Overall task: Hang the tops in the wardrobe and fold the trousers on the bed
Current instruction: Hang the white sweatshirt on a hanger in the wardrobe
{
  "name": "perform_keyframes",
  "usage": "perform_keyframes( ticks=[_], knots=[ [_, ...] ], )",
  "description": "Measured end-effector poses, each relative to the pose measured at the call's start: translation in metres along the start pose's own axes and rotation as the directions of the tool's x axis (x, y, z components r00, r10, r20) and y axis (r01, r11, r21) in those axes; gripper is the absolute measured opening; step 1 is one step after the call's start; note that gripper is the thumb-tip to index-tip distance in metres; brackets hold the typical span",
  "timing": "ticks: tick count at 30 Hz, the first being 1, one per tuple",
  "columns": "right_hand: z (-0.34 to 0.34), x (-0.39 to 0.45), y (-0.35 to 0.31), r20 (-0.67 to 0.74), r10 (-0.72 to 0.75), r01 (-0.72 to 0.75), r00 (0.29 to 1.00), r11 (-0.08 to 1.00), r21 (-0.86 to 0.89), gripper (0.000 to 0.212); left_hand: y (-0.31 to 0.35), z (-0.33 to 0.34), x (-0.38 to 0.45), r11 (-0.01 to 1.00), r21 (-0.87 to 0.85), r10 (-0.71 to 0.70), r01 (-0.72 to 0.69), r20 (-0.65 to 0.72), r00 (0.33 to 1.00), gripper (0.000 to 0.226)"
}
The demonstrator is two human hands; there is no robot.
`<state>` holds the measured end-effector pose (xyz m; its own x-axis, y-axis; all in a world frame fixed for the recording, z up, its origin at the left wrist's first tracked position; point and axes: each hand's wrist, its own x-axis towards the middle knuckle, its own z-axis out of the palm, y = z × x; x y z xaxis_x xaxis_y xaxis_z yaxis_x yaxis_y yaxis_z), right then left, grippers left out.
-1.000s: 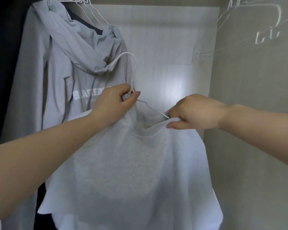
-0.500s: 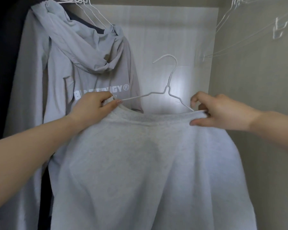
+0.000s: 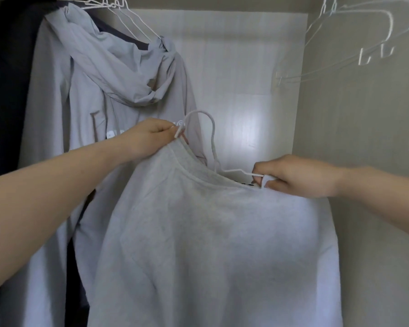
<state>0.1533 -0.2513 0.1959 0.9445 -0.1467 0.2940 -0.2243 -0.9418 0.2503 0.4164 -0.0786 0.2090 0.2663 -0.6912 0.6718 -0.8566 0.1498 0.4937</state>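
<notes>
A light grey top (image 3: 210, 244) hangs in front of me inside the wardrobe, with a white wire hanger (image 3: 213, 135) partly inside its neck. My left hand (image 3: 151, 138) pinches the left side of the collar together with the hanger's end. My right hand (image 3: 295, 177) pinches the hanger's right arm and the collar edge beside it. The hanger's hook points up and is free of the rail. The top tilts, its left side higher than its right.
A grey hooded jacket (image 3: 99, 95) hangs on white hangers at the left, with a dark garment (image 3: 10, 86) behind it. Empty white wire hangers (image 3: 354, 46) hang at the upper right by the wardrobe's side wall (image 3: 364, 128). The white back panel (image 3: 241, 86) lies behind.
The hanger has tilted: my left hand rose and moved right, my right hand dropped lower. The hook now sits left of where it was, nearer the jacket.
</notes>
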Motion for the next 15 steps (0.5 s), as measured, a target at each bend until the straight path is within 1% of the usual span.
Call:
perform_keyframes(
  ticks=[2, 3, 4, 5, 6, 8, 9, 10, 11, 12, 13, 14, 15],
  knots=[
    [-0.005, 0.001, -0.002, -0.133, 0.017, -0.008, 0.991, 0.998, 0.063, 0.022, -0.003, 0.001, 0.007, 0.991, 0.131, -0.040, 0.030, 0.075, 0.996, 0.030],
    [-0.007, 0.002, -0.001, -0.207, 0.042, -0.015, 0.977, 0.991, 0.130, 0.024, -0.005, 0.003, 0.007, 0.977, 0.211, -0.071, 0.041, 0.140, 0.988, 0.021],
    [-0.008, 0.001, 0.001, -0.260, 0.080, -0.028, 0.962, 0.980, 0.198, 0.026, -0.008, 0.006, 0.008, 0.965, 0.258, -0.099, 0.052, 0.174, 0.980, 0.016],
    [-0.008, 0.002, 0.002, -0.278, 0.117, -0.048, 0.953, 0.969, 0.242, 0.025, -0.011, 0.009, 0.007, 0.962, 0.269, -0.102, 0.056, 0.160, 0.982, 0.016],
    [-0.007, 0.002, 0.003, -0.270, 0.144, -0.073, 0.952, 0.964, 0.256, 0.023, -0.014, 0.013, 0.005, 0.974, 0.218, -0.093, 0.067, 0.112, 0.989, 0.020],
    [-0.002, 0.004, 0.006, -0.238, 0.178, -0.123, 0.955, 0.965, 0.231, 0.020, -0.013, 0.018, -0.001, 0.995, 0.010, -0.101, 0.101, -0.022, 0.995, 0.038],
    [0.001, 0.004, 0.007, -0.230, 0.191, -0.139, 0.954, 0.965, 0.224, 0.019, -0.012, 0.021, -0.004, 0.997, -0.005, -0.077, 0.077, -0.050, 0.996, 0.043],
    [0.002, 0.005, 0.008, -0.229, 0.200, -0.147, 0.953, 0.962, 0.229, 0.017, -0.011, 0.024, -0.007, 0.994, 0.109, -0.012, 0.017, -0.047, 0.999, 0.046],
    [0.004, 0.006, 0.009, -0.233, 0.204, -0.147, 0.951, 0.959, 0.241, 0.016, -0.011, 0.026, -0.011, 0.959, 0.278, 0.061, -0.055, -0.012, 0.998, 0.044],
    [0.004, 0.006, 0.010, -0.232, 0.205, -0.143, 0.951, 0.956, 0.255, 0.015, -0.010, 0.029, -0.014, 0.906, 0.404, 0.124, -0.126, 0.029, 0.992, 0.040],
    [0.005, 0.006, 0.011, -0.225, 0.204, -0.139, 0.953, 0.951, 0.275, 0.014, -0.010, 0.031, -0.017, 0.878, 0.451, 0.155, -0.161, 0.049, 0.987, 0.036],
    [0.006, 0.006, 0.012, -0.213, 0.207, -0.138, 0.955, 0.944, 0.300, 0.013, -0.012, 0.031, -0.018, 0.870, 0.462, 0.162, -0.173, 0.063, 0.985, 0.036],
    [0.007, 0.006, 0.014, -0.200, 0.214, -0.141, 0.956, 0.935, 0.325, 0.012, -0.012, 0.031, -0.019, 0.886, 0.438, 0.140, -0.154, 0.065, 0.988, 0.036]
  ],
)
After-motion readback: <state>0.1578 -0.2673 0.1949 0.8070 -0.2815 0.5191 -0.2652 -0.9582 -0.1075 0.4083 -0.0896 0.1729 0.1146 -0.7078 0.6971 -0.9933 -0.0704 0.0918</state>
